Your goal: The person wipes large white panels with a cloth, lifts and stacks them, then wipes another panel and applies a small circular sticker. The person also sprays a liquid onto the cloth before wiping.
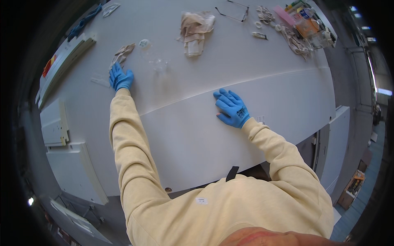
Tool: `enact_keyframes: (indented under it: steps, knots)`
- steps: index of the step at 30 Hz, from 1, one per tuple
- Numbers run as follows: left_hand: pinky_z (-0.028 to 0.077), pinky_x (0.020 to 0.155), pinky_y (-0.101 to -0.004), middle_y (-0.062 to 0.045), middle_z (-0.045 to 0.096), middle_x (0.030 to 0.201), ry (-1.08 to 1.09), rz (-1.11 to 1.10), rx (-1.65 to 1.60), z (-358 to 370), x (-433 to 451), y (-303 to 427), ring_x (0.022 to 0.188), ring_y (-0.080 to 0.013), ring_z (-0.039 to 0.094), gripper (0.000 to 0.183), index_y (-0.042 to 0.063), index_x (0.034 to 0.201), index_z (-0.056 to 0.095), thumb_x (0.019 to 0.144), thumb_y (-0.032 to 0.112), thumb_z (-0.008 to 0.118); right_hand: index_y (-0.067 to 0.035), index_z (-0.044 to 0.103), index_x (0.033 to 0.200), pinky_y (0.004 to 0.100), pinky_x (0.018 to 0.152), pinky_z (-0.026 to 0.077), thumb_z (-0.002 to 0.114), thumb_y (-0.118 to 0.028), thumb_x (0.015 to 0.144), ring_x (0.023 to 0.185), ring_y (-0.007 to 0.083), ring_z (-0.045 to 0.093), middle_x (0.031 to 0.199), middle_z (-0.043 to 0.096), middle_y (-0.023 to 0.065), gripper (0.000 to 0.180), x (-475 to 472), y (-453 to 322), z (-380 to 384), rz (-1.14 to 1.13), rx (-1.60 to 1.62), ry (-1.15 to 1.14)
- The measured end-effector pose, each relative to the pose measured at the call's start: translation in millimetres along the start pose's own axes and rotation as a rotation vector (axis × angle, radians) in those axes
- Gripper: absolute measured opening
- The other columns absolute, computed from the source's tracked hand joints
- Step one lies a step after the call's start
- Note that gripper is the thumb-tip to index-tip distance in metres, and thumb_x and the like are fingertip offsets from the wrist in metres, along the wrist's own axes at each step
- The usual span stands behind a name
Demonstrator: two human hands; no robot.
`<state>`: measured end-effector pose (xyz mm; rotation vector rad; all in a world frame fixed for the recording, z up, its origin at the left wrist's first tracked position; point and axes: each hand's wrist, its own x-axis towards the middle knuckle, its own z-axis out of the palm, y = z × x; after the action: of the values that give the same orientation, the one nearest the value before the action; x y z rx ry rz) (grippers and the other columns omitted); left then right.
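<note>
My left hand (121, 77), in a blue work glove, reaches forward on the left of a large white table surface (166, 86). Its fingertips lie over the near end of a crumpled beige rag (123, 53); whether they grip it I cannot tell. A long white panel (197, 138) lies across the front of the table, close to my body. On this panel rests my right hand (231, 108), gloved in blue, palm down with nothing in it. One fingertip shows bare through the glove. A small printed label (261, 119) sits on the panel beside my right wrist.
A clear plastic bottle (147, 50) lies right of the rag. Further back are a folded cloth (195, 32), eyeglasses (245, 13), a small tube (260, 35) and a cluttered pile with an orange packet (307, 27). White panel pieces (74, 172) stand along the left side.
</note>
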<state>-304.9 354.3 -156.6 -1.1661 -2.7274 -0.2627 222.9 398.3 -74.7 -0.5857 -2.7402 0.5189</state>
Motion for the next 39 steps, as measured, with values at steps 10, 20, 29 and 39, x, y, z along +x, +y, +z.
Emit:
enact_keyframes:
  steps: [10, 20, 29, 39]
  knots:
    - [0.054, 0.092, -0.0425, -0.017, 0.074, 0.110, -0.226, -0.146, 0.032, -14.9, 6.0, -9.9, 0.103, -0.0375, 0.070, 0.031, 0.013, 0.112, 0.072, 0.082, 0.009, 0.064, -0.005, 0.063, 0.113, 0.0457, 0.102, 0.051, 0.073, -0.019, 0.086, 0.120, 0.0358, 0.064, 0.130, 0.066, 0.0161, 0.032, -1.7, 40.1, -5.3, -0.076, 0.227, 0.225]
    - [0.055, 0.077, -0.0279, -0.007, 0.073, 0.096, 0.144, -0.367, -1.021, -154.8, -143.7, 50.7, 0.084, -0.0157, 0.067, 0.016, 0.000, 0.108, 0.071, 0.094, 0.001, 0.063, -0.017, 0.063, 0.132, 0.0498, 0.103, 0.049, 0.071, -0.043, 0.083, 0.129, 0.0358, 0.056, 0.147, 0.051, 0.0198, 0.056, -20.3, 382.1, -146.8, 0.721, -0.681, 0.569]
    - [0.056, 0.087, -0.0312, -0.014, 0.071, 0.117, -0.032, -0.352, -1.400, -192.9, -272.8, 305.6, 0.101, -0.0218, 0.070, 0.027, 0.001, 0.124, 0.067, 0.099, 0.001, 0.058, -0.010, 0.073, 0.102, 0.0465, 0.086, 0.055, 0.069, -0.027, 0.090, 0.099, 0.0371, 0.068, 0.106, 0.072, 0.0164, 0.021, -54.1, 421.5, -165.9, 0.614, -0.140, 0.390]
    - [0.055, 0.097, -0.0397, -0.014, 0.065, 0.123, -0.761, -0.617, -2.266, -193.4, -294.3, 501.9, 0.114, -0.0271, 0.065, 0.042, 0.003, 0.139, 0.055, 0.097, 0.009, 0.057, -0.006, 0.071, 0.098, 0.0417, 0.107, 0.045, 0.075, -0.002, 0.084, 0.123, 0.0372, 0.059, 0.129, 0.066, 0.0154, 0.016, -59.9, 160.0, -202.6, -0.071, 0.936, 0.295]
